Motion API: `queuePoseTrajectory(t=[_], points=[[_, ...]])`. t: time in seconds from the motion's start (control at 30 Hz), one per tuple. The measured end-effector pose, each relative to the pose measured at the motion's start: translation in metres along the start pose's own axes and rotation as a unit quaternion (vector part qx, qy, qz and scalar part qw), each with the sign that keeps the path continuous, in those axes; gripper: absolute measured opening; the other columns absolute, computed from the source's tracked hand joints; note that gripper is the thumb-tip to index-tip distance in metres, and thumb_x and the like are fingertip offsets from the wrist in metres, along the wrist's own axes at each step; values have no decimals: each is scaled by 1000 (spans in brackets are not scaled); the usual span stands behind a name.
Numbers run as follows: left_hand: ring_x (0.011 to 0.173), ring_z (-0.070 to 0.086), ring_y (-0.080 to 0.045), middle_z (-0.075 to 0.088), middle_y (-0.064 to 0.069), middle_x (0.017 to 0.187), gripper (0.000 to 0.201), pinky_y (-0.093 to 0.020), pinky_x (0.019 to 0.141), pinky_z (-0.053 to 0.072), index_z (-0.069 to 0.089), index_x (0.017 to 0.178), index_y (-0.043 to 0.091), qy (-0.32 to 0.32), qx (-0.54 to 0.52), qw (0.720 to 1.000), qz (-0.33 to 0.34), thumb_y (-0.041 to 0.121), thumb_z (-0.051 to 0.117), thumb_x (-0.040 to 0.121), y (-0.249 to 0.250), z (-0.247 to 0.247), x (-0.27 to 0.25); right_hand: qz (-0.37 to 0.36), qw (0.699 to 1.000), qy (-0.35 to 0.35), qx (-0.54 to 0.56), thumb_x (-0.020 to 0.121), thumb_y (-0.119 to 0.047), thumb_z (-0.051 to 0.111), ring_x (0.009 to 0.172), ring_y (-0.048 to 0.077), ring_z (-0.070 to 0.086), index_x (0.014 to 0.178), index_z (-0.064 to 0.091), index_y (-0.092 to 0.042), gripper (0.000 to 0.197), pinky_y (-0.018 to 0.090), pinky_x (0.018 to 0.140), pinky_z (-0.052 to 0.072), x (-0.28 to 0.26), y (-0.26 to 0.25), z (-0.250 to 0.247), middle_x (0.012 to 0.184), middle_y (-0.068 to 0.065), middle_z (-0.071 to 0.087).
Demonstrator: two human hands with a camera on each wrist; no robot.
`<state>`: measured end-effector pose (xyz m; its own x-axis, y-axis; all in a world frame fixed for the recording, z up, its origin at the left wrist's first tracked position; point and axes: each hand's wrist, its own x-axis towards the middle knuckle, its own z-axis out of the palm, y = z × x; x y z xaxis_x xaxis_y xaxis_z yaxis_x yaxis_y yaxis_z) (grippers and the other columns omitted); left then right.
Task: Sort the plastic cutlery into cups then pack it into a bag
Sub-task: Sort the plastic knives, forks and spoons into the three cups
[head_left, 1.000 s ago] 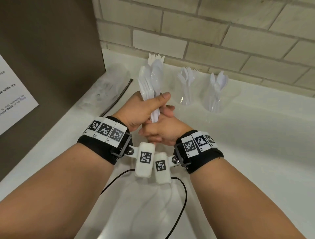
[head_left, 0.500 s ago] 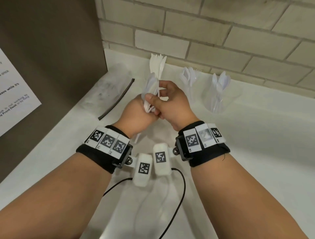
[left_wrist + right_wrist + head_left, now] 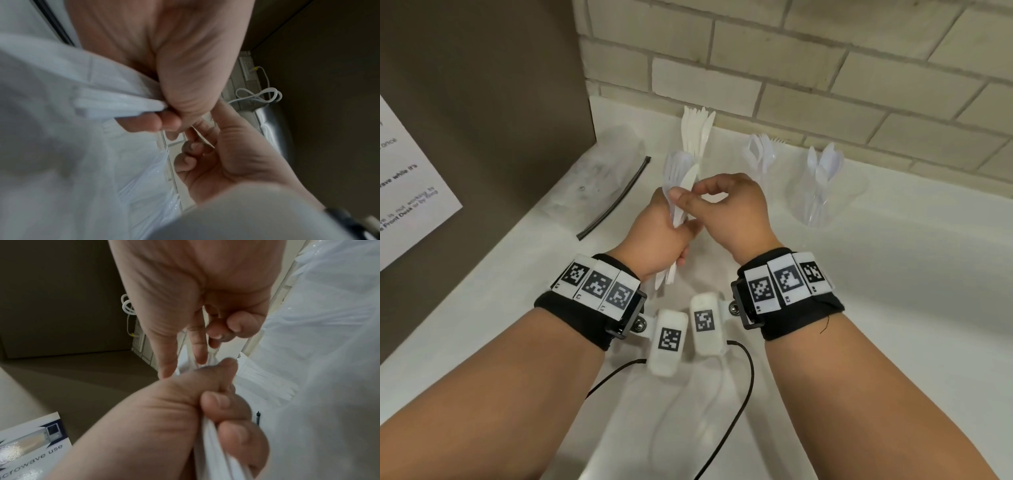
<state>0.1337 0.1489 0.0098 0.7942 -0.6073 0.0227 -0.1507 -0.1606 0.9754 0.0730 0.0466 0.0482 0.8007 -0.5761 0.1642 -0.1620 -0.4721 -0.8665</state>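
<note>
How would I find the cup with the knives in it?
Look along the brick wall at the back of the white counter, where clear cups stand in a row. The knife cup is leftmost, behind the hands, with tall flat blades; its neighbours hold forks and spoons.

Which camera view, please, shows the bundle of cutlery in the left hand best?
The head view: the bundle of cutlery stands clear above the left hand. Both wrist views show only blurred handles among fingers.
</note>
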Motion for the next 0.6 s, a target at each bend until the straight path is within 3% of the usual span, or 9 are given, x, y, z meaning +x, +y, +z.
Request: queuePoseTrajectory(t=[0.1, 0.2, 0.27, 0.33, 0.43, 0.5, 0.6], points=[[45, 52, -16, 55, -5, 75, 34, -28, 43, 44, 39, 116, 11, -7, 19, 1000, 9, 14, 60, 90, 1, 4, -4, 5, 1000, 1, -7, 74, -43, 76, 87, 5, 56, 89, 66, -12, 36, 9, 67, 40, 3, 2, 4, 100, -5, 56], [49, 53, -21, 56, -7, 76, 46, -31, 44, 46, 41, 123, 11, -17, -17, 1000, 8, 16, 66, 86, -3, 3, -5, 51, 998, -16, 42, 84, -30, 68, 74, 12, 60, 79, 65, -7, 24, 26, 69, 50, 6, 1, 4, 84, -2, 64], [51, 52, -18, 58, -7, 83, 52, -30, 47, 45, 43, 125, 13, -36, -53, 998, 5, 25, 70, 82, -3, 0, -7, 99, 987, -43, 121, 89, -25, 64, 61, 12, 56, 77, 62, -11, 19, 30, 61, 49, 4, -2, 1, 71, -1, 63], [54, 49, -16, 57, -11, 89, 50, -30, 48, 44, 44, 122, 13, -54, -93, 994, 0, 31, 69, 83, -4, -1, -9, 126, 975, -55, 174, 92, -24, 60, 65, 16, 58, 84, 61, -10, 17, 31, 59, 49, 4, -2, -1, 75, 8, 65], [54, 47, -14, 49, -7, 79, 25, -32, 51, 41, 46, 111, 16, -39, -140, 989, -26, 35, 52, 95, -2, 0, -12, 135, 974, -43, 175, 95, -28, 54, 78, 20, 60, 101, 56, -4, 25, 31, 60, 49, 7, 0, -4, 100, 21, 64], [54, 48, -13, 48, -5, 75, 20, -32, 51, 42, 50, 109, 19, -27, -155, 987, -38, 35, 47, 97, -1, 1, -13, 140, 971, -33, 189, 98, -28, 49, 83, 21, 61, 102, 53, -7, 22, 31, 62, 49, 9, -1, -5, 101, 17, 65], [55, 52, -13, 50, -4, 75, 12, -31, 51, 45, 52, 102, 17, -8, -180, 982, -52, 29, 49, 98, -1, 0, -11, 145, 948, 28, 281, 102, -24, 39, 84, 23, 65, 104, 46, -12, 14, 37, 72, 55, 8, -6, -9, 84, 4, 70]])
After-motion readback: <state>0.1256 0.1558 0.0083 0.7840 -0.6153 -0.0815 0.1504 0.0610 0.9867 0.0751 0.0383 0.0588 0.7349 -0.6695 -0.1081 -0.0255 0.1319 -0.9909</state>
